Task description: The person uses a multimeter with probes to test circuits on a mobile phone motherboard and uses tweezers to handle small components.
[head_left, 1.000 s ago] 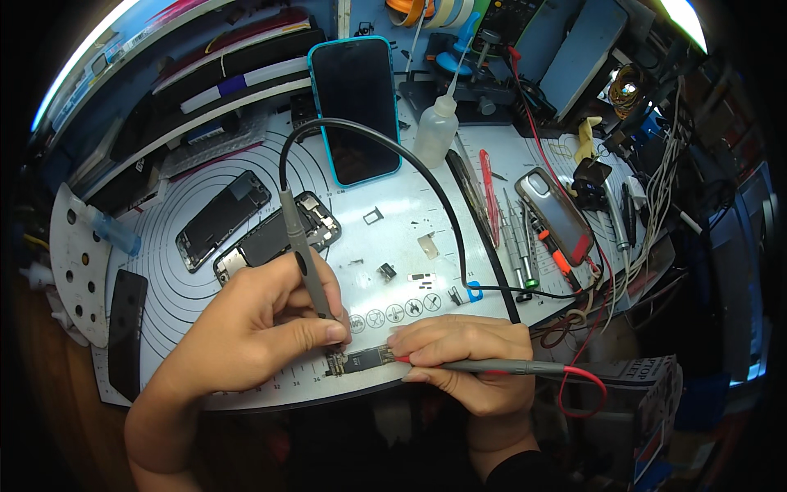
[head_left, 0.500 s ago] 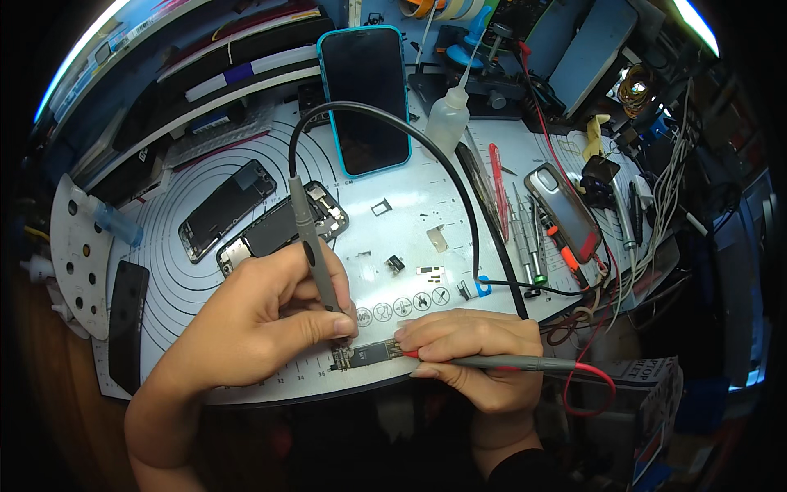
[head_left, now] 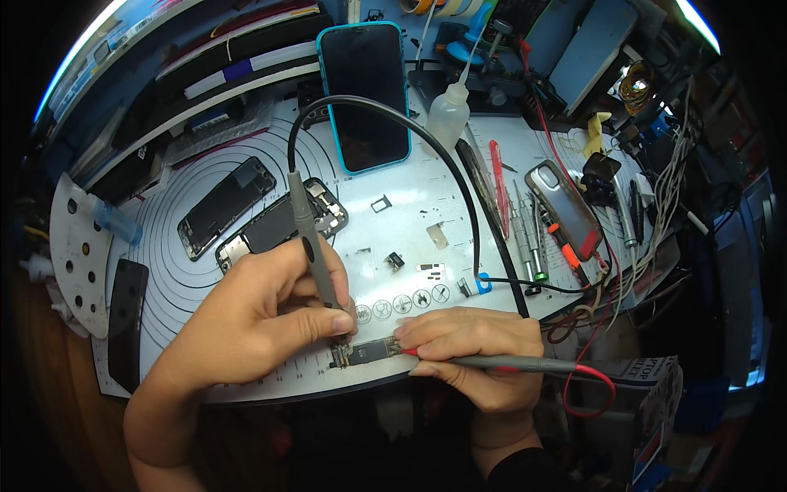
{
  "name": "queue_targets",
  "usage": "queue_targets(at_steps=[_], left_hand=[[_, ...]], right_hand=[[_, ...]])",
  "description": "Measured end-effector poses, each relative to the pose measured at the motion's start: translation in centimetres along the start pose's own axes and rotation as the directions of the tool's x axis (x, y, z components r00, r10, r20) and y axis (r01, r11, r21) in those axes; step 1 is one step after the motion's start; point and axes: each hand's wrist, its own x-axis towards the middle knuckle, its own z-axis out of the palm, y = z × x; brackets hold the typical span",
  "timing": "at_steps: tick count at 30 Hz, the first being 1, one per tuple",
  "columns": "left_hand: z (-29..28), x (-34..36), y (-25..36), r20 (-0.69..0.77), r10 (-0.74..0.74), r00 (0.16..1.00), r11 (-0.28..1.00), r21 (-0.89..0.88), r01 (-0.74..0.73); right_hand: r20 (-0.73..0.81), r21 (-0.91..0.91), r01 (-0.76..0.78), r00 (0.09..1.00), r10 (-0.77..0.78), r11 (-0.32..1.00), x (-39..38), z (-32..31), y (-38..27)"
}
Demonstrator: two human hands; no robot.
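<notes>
Small circuit board point(head_left: 369, 351) flat at the near edge of the white surface point(head_left: 426, 189), about midway along that edge, between both hands. Pinched upright in the left hand point(head_left: 246, 324): a grey probe with black lead point(head_left: 310, 246), thumb and forefinger closed tight round its lower shaft, tip down on the board's left end. Laid nearly flat in the right hand point(head_left: 471, 357): a grey probe with red lead point(head_left: 508, 363), fingers curled shut over it, red tip touching the board's right end, red wire looping off past the near right edge. Black lead arching up from the left probe toward the far edge, then back down to the right side of the surface.

Just beyond the left hand, two opened phone bodies point(head_left: 279, 225) lying at a slant. Toward the far edge, a blue-cased phone point(head_left: 365, 94) face up, dark screen, with a white squeeze bottle point(head_left: 449, 119) just beside it on the right. Near the right edge, screwdrivers and tweezers point(head_left: 516, 221) in a row and a grey meter-like tool point(head_left: 566, 209). Small loose metal parts point(head_left: 410, 246) scattered mid-surface.
</notes>
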Motion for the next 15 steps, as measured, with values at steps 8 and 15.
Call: queue_targets(at_steps=[8,15], left_hand=[[0.09,-0.04,0.39,-0.014,-0.026,1.0,1.0,0.012,0.026],[0.53,0.17,0.28,-0.077,0.002,0.997,1.0,-0.012,-0.003]], right_hand=[[0.016,0.03,0.029,0.999,-0.03,0.999,-0.04,-0.32,0.33],[-0.015,-0.025,0.09,0.996,-0.09,0.996,0.34,-0.12,0.07]])
